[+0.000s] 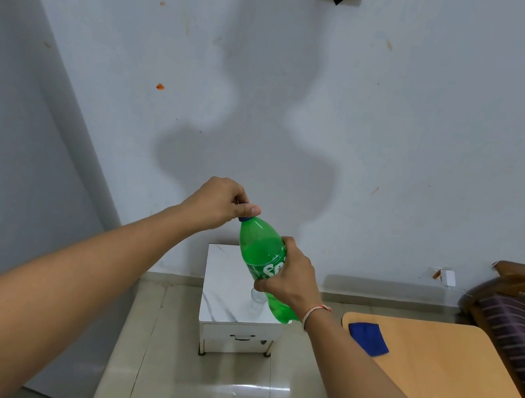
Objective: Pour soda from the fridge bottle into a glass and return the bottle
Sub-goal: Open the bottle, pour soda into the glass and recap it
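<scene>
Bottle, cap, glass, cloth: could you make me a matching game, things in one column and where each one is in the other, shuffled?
Things:
1. bottle
2. cap
3. glass
4. cloth

Places:
A. on the wooden table
B. pinched by the left hand
C. on the white stand
D. held tilted in the right hand

Pairs: 1-D, 2-B, 3-C, 4-A

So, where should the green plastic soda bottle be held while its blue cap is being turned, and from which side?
Grip the green plastic soda bottle around its wide labelled middle, from the right side, as the right hand does. The body is thick and tilted, so a full wrap there probably steadies it. This leaves the narrow neck free for the left hand, which pinches the blue cap from above.
</scene>
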